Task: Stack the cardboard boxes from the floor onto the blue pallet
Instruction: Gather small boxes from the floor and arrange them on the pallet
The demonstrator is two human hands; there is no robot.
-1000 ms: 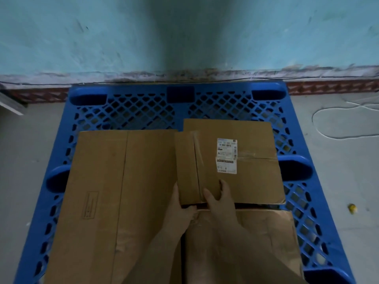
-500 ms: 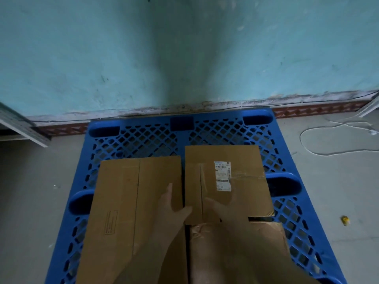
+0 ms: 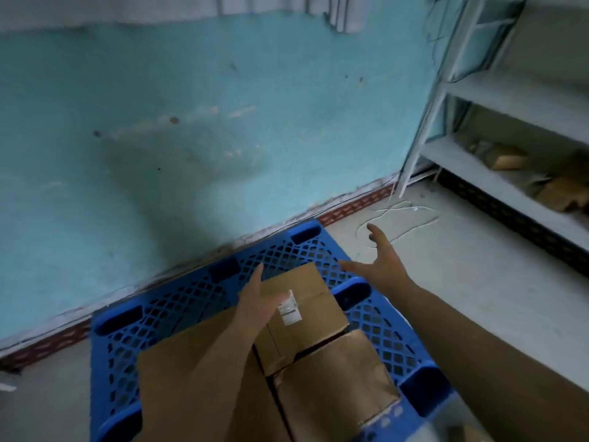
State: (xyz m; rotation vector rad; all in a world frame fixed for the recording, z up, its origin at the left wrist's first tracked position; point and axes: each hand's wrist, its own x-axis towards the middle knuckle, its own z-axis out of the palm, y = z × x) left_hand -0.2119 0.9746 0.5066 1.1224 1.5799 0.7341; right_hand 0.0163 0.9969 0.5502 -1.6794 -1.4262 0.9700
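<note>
The blue pallet (image 3: 178, 311) lies against the turquoise wall. Three cardboard boxes rest on it: a box with a white label (image 3: 306, 317) toward the back, a crumpled box (image 3: 334, 381) in front of it, and a large flat box (image 3: 191, 384) on the left. My left hand (image 3: 255, 304) hovers over the labelled box's left side, fingers straight, holding nothing. My right hand (image 3: 379, 263) is raised past the pallet's right edge with fingers spread, empty.
A white metal shelf rack (image 3: 497, 129) stands at the right with cardboard pieces (image 3: 506, 157) on its lower shelves. Thin white cable (image 3: 401, 218) loops on the grey floor beside the pallet. The wall (image 3: 159, 138) runs along the pallet's far edge.
Both hands have lifted off the labelled box and spread apart, the right one swinging out to the right. The view has risen and turned right, bringing the shelf rack into sight.
</note>
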